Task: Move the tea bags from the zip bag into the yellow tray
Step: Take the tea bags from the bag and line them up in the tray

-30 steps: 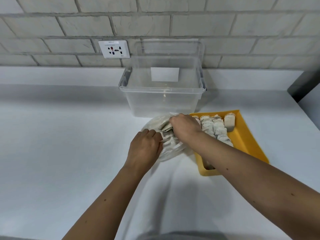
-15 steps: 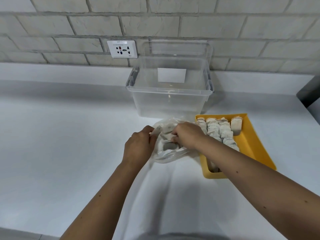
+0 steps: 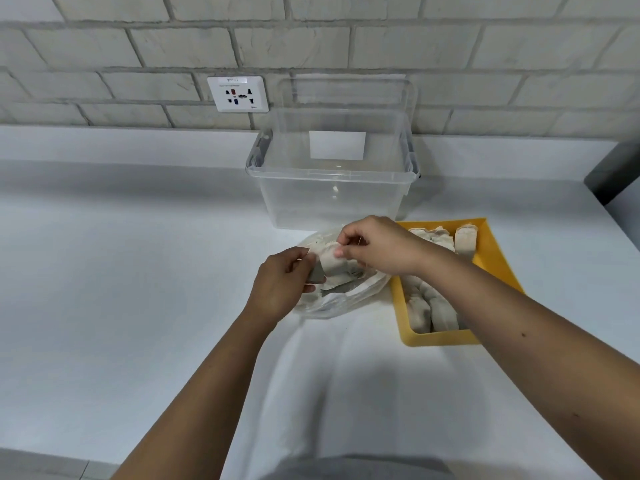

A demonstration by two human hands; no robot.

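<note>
The tea bag (image 3: 332, 263) in transfer hangs just above the mouth of the zip bag (image 3: 343, 301), pinched at its upper edge between the thumb and forefinger of the right hand (image 3: 377, 245); this grip is closed on the one tea bag only. One second ago the right hand was buried in the zip bag, and half a second ago its fingers were working at the mouth. We now see it raised, with the tea bag drawn clear of the plastic. We judge that extraction is complete for this piece and that the carry to the right is the step in hand. The left hand (image 3: 282, 282) holds the near-left rim of the zip bag with curled fingers, as it did in both earlier views, and so keeps the mouth open. A grey patch shows at its fingertips, and we cannot tell whether it is a tea bag or a fold of plastic. More pale pieces remain inside the zip bag, so the task is not finished. The yellow tray (image 3: 498, 268) lies just beside the zip bag on the right. It already carries several tea bags (image 3: 433, 311) in rows, with bare floor left along its right side. Behind both stands a clear bin (image 3: 332, 199), with a wall socket (image 3: 238, 94) above it to the left. All rest on the white table (image 3: 121, 271).
</note>
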